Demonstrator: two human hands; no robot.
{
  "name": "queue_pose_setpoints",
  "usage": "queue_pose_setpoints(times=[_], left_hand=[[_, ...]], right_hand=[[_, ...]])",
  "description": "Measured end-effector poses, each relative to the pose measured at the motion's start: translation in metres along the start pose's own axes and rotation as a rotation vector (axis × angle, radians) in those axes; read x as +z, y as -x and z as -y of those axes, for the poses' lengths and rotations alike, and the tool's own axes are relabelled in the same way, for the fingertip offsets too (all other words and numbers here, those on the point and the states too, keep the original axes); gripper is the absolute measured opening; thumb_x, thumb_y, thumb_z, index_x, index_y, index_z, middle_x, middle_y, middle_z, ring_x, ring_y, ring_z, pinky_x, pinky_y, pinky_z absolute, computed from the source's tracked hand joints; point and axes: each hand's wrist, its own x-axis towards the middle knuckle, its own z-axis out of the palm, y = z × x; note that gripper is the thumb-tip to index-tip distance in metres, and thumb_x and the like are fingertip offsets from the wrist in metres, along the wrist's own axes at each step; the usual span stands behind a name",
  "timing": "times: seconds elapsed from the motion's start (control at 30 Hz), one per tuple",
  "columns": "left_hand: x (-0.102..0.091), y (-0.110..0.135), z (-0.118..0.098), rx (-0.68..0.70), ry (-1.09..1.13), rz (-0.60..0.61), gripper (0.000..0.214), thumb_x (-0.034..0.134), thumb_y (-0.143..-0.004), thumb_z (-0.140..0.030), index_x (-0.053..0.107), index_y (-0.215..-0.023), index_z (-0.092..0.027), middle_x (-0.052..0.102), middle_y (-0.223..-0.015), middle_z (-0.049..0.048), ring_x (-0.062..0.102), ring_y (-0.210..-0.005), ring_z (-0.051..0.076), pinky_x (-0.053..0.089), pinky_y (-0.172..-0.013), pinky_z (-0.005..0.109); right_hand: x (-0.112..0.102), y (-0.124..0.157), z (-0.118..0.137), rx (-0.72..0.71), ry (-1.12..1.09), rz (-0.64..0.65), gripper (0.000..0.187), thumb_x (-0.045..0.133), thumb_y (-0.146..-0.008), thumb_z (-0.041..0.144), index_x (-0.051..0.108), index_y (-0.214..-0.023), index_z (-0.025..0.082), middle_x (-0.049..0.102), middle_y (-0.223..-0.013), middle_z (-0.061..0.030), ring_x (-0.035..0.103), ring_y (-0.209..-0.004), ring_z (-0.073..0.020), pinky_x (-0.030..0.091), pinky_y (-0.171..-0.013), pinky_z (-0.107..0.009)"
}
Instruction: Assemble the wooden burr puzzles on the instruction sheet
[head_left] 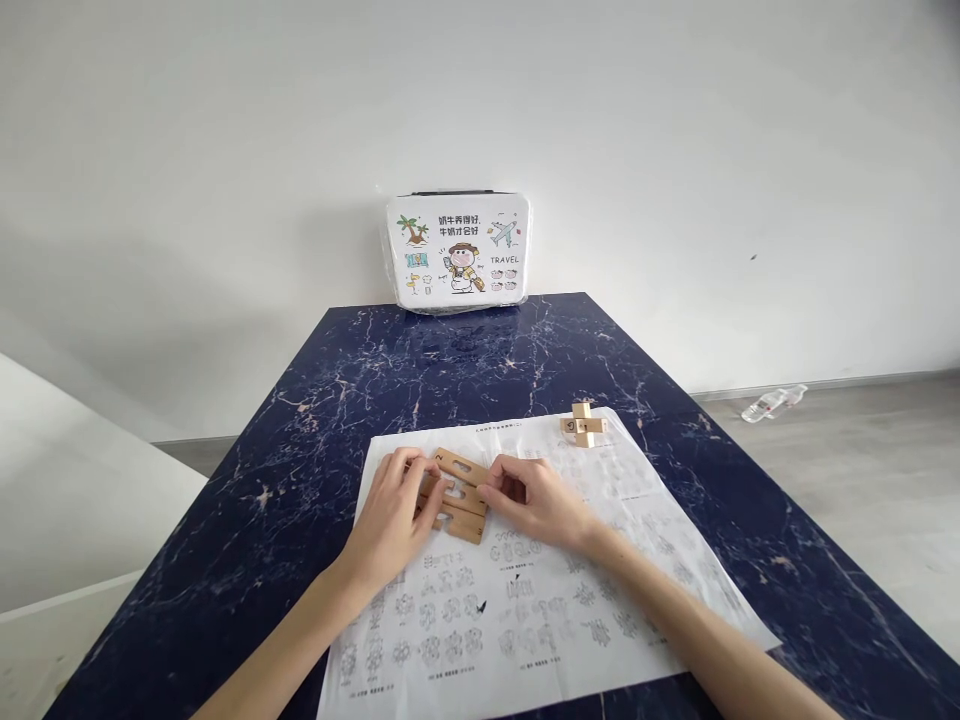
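Note:
Flat wooden puzzle pieces (pixel 466 498) with cut-out slots lie side by side on a printed instruction sheet (pixel 615 610). One, at the top of the group, bears the number 2. My left hand (pixel 397 510) grips their left ends between thumb and fingers, hiding part of them. At the right ends, the thumb and curled fingers of my right hand (pixel 536 497) pinch the edge of a middle piece. An assembled wooden cross-shaped puzzle (pixel 583 426) stands near the sheet's far right corner, apart from both hands.
The dark blue marbled table (pixel 465 370) carries the sheet. A white cartoon-printed case (pixel 459 250) in clear plastic leans against the wall at the far edge. On the floor to the right lies a clear plastic bottle (pixel 772 403).

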Motion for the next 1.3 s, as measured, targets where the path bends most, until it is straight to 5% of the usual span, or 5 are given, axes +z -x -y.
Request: queue_pose_setpoints(times=[0.33,0.53,0.77,1.1,1.3], left_hand=[[-0.001,0.003,0.002,0.006,0.052,0.036,0.023,0.059,-0.107,-0.041,0.048,-0.100,-0.023,0.058,-0.097,0.0054,0.057,-0.091,0.027,0.050,-0.079,0.042],[-0.008,0.000,-0.001,-0.003,0.136,0.079,0.023,0.056,-0.108,-0.039,0.057,-0.093,-0.022,0.065,-0.096,0.0048,0.062,-0.093,0.026,0.050,-0.083,0.041],[-0.019,-0.004,-0.006,-0.249,0.376,-0.031,0.029,0.047,-0.111,-0.045,0.057,-0.095,-0.023,0.058,-0.068,-0.0040,0.053,-0.056,0.015,0.043,-0.059,0.028],[-0.011,-0.006,0.003,-0.334,0.568,-0.109,0.026,0.039,-0.113,-0.041,0.055,-0.121,-0.023,0.061,-0.095,0.0013,0.056,-0.064,0.013,0.049,-0.066,0.028],[-0.015,-0.006,0.002,-0.304,0.453,-0.117,0.025,0.040,-0.112,-0.039,0.054,-0.123,-0.022,0.064,-0.092,0.0016,0.058,-0.068,0.016,0.049,-0.068,0.030]], right_hand=[[0.003,0.000,0.002,0.026,0.033,-0.033,0.026,0.062,-0.098,0.034,0.054,-0.076,0.023,0.056,-0.063,0.0035,0.047,-0.057,-0.0132,0.035,-0.053,-0.029],[0.004,0.002,0.005,0.036,0.030,-0.025,0.030,0.057,-0.104,0.041,0.055,-0.080,0.024,0.054,-0.063,0.0035,0.045,-0.056,-0.0135,0.033,-0.053,-0.030],[0.006,0.002,0.005,0.026,0.100,-0.045,0.026,0.055,-0.105,0.039,0.055,-0.083,0.024,0.059,-0.068,0.0023,0.049,-0.057,-0.0148,0.036,-0.055,-0.031],[0.013,0.003,0.001,-0.067,0.276,-0.248,0.009,0.054,-0.105,0.032,0.058,-0.104,0.024,0.066,-0.097,-0.0042,0.057,-0.060,-0.0140,0.047,-0.060,-0.031],[0.016,0.004,-0.004,-0.129,0.453,-0.228,0.014,0.059,-0.105,0.033,0.058,-0.116,0.024,0.065,-0.116,-0.0117,0.068,-0.088,-0.0242,0.055,-0.073,-0.039]])
